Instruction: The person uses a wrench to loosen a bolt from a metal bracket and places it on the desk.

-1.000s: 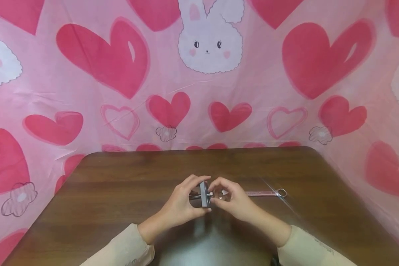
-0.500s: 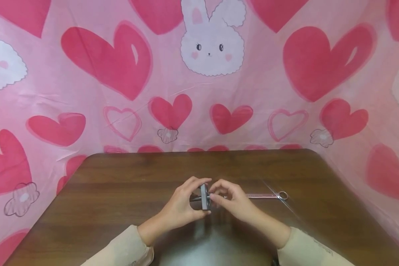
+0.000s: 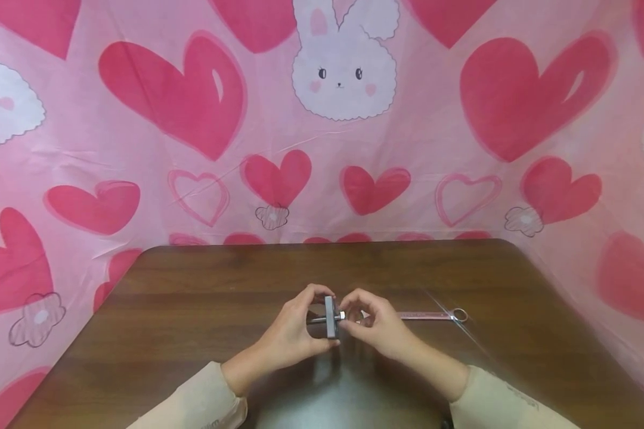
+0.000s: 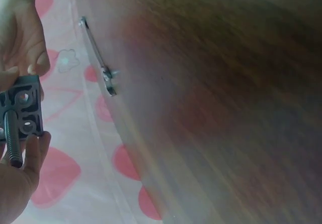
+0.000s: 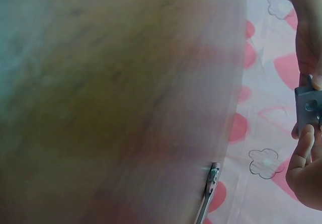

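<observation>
Grey plate sits upright between the two hands, held above the brown table; the left hand grips it, fingers at the top edge, thumb at the bottom; a bolt runs through it, the threaded length pointing toward the left palm; the right hand pinches the bolt's silver end; a wrench lies behind the right hand, partly hidden by it; pink cloth hangs beyond both hands.
</observation>
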`<state>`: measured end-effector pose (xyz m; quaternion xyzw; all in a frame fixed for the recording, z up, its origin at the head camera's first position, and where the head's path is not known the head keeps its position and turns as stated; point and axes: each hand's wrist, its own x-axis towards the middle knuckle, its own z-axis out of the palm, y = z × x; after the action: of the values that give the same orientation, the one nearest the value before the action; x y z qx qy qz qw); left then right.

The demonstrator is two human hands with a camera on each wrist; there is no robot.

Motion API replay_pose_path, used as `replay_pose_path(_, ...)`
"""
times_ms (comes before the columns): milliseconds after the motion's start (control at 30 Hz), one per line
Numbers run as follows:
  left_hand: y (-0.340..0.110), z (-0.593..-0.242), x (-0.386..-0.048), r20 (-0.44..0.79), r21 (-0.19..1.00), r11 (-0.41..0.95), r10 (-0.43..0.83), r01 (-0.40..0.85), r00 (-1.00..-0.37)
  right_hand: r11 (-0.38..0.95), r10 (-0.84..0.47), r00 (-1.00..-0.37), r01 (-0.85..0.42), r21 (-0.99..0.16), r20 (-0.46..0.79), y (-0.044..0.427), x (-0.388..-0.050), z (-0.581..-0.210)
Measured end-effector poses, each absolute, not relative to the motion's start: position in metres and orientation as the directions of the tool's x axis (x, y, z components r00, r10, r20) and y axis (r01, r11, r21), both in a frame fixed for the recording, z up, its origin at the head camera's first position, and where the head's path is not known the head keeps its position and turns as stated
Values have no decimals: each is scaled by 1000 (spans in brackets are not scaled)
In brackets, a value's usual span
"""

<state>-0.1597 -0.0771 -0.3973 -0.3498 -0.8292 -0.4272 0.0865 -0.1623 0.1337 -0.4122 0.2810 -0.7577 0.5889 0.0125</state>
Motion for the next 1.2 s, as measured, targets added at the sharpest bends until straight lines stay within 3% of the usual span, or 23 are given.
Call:
replay_pose_path(533,-85,-397,-157,372,658,424,537,623,-758,113,-588,-751,-443,-889,299,145,-168,-415)
replay_pose_path(933,-83,-400,-158,395,665,403,524,629,-754,140,-477,-832,-389,-910,282,134,-166,-415)
replay_pose_path(1200,-87,-402,-159,410,663,412,497,624,-764,161,-490,-819,-423,-892,300,131,-165,-418)
